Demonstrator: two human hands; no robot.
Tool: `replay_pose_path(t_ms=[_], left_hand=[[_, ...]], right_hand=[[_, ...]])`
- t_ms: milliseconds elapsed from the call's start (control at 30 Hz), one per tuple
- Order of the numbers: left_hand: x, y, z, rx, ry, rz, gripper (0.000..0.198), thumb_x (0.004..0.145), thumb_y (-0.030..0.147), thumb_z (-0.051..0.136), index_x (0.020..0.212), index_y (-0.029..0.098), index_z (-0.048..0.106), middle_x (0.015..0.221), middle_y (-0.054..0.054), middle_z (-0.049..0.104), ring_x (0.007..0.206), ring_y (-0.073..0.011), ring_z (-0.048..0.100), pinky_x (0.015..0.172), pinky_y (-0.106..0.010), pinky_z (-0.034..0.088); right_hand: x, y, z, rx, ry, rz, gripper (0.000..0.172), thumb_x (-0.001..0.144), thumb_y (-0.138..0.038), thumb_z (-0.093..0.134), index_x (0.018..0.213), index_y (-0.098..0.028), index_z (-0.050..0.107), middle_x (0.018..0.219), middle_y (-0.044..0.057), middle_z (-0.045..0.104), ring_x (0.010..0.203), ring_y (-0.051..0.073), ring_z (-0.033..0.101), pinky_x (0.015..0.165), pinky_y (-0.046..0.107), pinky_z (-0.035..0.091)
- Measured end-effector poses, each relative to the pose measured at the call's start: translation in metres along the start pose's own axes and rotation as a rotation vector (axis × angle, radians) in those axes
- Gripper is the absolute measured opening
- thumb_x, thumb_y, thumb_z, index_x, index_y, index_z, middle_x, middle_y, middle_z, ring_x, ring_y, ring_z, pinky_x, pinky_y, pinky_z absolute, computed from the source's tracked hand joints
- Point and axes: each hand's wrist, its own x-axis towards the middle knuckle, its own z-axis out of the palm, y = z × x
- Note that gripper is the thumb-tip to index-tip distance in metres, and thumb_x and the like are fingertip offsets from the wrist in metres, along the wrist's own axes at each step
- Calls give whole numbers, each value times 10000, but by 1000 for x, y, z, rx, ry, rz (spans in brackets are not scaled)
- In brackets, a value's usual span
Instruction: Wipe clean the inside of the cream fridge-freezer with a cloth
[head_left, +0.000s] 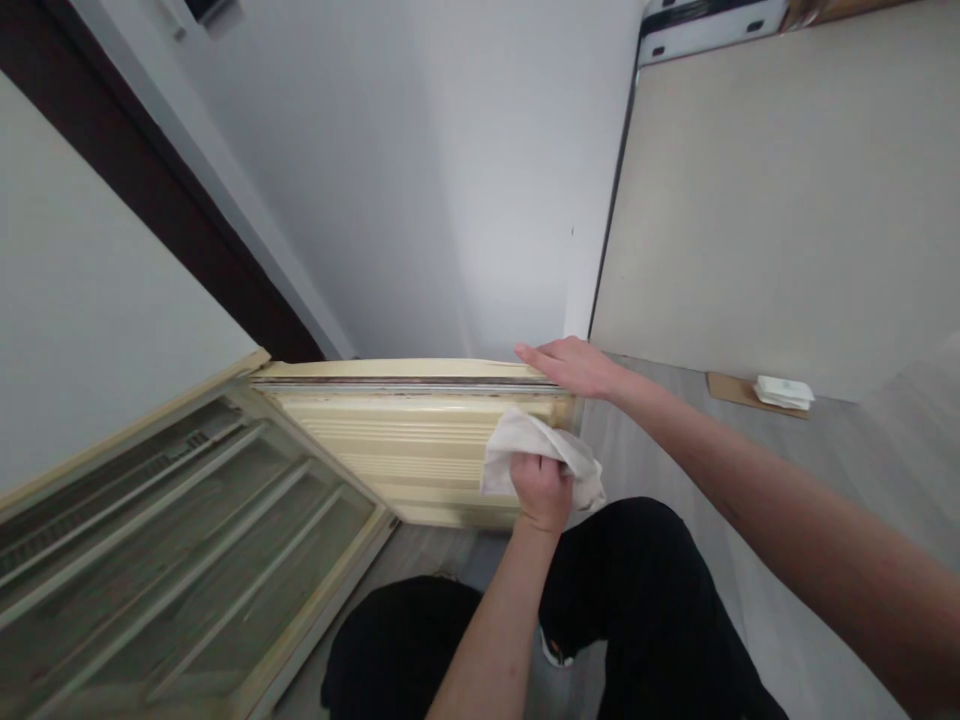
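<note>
My left hand (541, 492) is closed on a crumpled white cloth (525, 437). The cloth lies against the ridged inner face of a yellowed cream door (397, 435), near its free end. Stretched out over the door's top edge by the same end, my right hand (574, 366) holds nothing and has its fingers extended. A dark, stained strip and a grey seal run along the top of the door. On the left the door meets an open cabinet, like a fridge or freezer, with a cream frame (330, 610) and several pale bars inside.
Beyond the door stands a white wall (450, 180). A large beige panel (757, 220) rises on the right. At its foot, a small white packet (784, 392) rests on a piece of cardboard (731, 388) on the grey wood-look floor (660, 440). My dark-trousered knees are close below the door.
</note>
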Motion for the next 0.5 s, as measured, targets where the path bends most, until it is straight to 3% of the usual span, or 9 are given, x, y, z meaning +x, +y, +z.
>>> replay_pose_path(t_ms=[100, 200, 333, 500], left_hand=[[5, -1, 0, 0, 14, -12, 258, 914, 165, 539, 696, 210, 668, 700, -97, 651, 714, -254, 582, 691, -367, 438], [38, 0, -2, -20, 51, -24, 205, 938, 258, 592, 783, 207, 716, 809, -115, 684, 830, -272, 610, 791, -393, 466], [70, 3, -9, -107, 75, 8, 297, 995, 339, 589, 755, 202, 698, 736, -90, 629, 728, -230, 542, 681, -358, 395], [38, 7, -15, -216, -113, 26, 283, 1008, 354, 564, 889, 174, 747, 789, -112, 698, 762, -239, 649, 695, -343, 502]], right_hand=[[1, -1, 0, -10, 11, 3, 960, 991, -828, 57, 930, -178, 761, 1029, 143, 769, 994, 278, 681, 758, 313, 398], [-1, -2, 0, -6, 19, -6, 930, 1013, -803, 83, 891, -174, 757, 983, 132, 770, 941, 251, 682, 723, 299, 384], [-5, -3, 0, 46, 8, -2, 845, 1056, -740, 144, 856, -186, 749, 927, 106, 765, 860, 215, 670, 694, 289, 369], [-1, 0, 3, 43, 53, -1, 921, 1015, -803, 89, 806, -177, 732, 902, 129, 750, 871, 232, 660, 719, 301, 374]])
